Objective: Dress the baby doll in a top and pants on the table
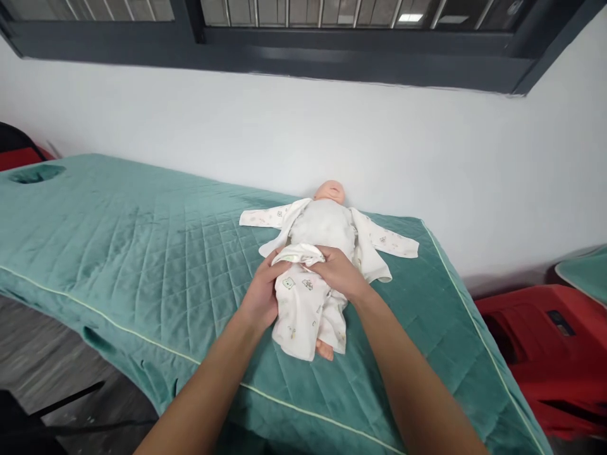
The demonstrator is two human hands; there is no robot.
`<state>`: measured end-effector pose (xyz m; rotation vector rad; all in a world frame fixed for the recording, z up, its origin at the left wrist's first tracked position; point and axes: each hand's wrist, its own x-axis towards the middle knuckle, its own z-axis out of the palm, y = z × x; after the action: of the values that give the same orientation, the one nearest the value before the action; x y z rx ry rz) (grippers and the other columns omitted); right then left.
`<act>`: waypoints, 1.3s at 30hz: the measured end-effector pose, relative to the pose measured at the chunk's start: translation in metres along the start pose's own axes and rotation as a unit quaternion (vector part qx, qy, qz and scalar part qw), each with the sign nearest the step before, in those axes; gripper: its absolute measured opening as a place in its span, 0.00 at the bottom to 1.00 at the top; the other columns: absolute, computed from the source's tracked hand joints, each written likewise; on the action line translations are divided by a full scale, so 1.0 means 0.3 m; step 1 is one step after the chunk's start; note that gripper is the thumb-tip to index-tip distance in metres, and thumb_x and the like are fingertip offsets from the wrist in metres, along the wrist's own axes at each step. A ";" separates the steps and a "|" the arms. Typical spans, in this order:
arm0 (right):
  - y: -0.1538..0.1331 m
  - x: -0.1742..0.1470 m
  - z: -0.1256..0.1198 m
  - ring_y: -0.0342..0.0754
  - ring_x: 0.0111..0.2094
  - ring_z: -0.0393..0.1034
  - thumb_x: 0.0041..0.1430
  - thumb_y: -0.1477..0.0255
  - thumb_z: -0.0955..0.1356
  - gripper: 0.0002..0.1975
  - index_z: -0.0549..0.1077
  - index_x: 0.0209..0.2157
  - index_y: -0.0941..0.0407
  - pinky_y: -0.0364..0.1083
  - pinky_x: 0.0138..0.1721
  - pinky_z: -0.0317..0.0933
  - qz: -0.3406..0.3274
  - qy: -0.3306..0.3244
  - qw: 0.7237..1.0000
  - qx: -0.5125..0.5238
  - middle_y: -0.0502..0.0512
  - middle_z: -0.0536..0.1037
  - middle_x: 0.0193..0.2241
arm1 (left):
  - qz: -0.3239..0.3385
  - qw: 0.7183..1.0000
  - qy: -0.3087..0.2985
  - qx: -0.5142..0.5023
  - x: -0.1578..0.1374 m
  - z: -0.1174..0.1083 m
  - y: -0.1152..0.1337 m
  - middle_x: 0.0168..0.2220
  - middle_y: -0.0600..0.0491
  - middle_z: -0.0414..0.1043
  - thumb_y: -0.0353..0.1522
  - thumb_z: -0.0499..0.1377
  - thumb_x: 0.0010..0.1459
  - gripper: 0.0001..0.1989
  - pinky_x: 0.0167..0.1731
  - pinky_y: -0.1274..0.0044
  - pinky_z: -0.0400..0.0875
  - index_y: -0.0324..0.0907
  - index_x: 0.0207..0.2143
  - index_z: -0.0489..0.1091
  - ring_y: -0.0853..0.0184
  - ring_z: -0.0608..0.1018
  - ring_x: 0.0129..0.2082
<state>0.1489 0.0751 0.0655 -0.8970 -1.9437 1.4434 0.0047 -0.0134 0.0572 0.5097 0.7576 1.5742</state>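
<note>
A baby doll (pixel 331 191) lies on its back on a green quilted bed cover, its head toward the wall. Its white printed jacket (pixel 393 242) is spread open, with both sleeves out to the sides, over a whitish torso. White baby pants (pixel 298 316) with small animal prints cover the doll's legs, and one foot shows below a cuff. My left hand (pixel 264 284) grips the waistband's left side, thumb on top. On the other side, my right hand (pixel 339 270) pinches the same waistband. The fingertips under the cloth are hidden.
The green bed cover (pixel 190 253) stretches left to a face hole (pixel 36 173). Behind it stands a white wall (pixel 213 120) below a dark window frame (pixel 332 54). A red plastic case or chair (pixel 545 347) is at the right.
</note>
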 end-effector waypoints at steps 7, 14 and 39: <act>0.019 0.019 0.009 0.45 0.32 0.66 0.52 0.71 0.66 0.04 0.72 0.28 0.55 0.41 0.31 0.52 -0.028 -0.006 0.966 -0.258 0.49 0.76 0.29 | -0.052 0.992 0.088 -0.079 -0.215 0.050 0.006 0.37 0.51 0.77 0.29 0.63 0.53 0.10 0.34 0.76 0.75 0.39 0.40 0.74 0.65 0.79 0.34; -0.002 0.005 0.017 0.45 0.33 0.68 0.54 0.71 0.66 0.03 0.72 0.28 0.55 0.41 0.31 0.51 -0.035 -0.037 0.934 -0.352 0.50 0.79 0.30 | -0.021 0.965 0.230 -0.125 -0.396 0.129 -0.075 0.44 0.44 0.78 0.24 0.61 0.57 0.08 0.41 0.75 0.78 0.36 0.41 0.74 0.61 0.81 0.43; -0.046 0.008 -0.070 0.42 0.30 0.65 0.42 0.63 0.76 0.15 0.78 0.29 0.59 0.40 0.30 0.55 0.015 -0.328 0.918 -0.222 0.47 0.75 0.26 | 0.037 0.917 0.251 0.308 -0.380 -0.131 -0.194 0.27 0.59 0.65 0.42 0.59 0.56 0.14 0.14 0.83 0.56 0.43 0.39 0.65 0.76 0.61 0.17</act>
<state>0.1609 0.0867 0.0846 -0.6637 -2.8508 1.4654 0.0342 -0.1308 0.0000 0.5929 1.6726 1.5359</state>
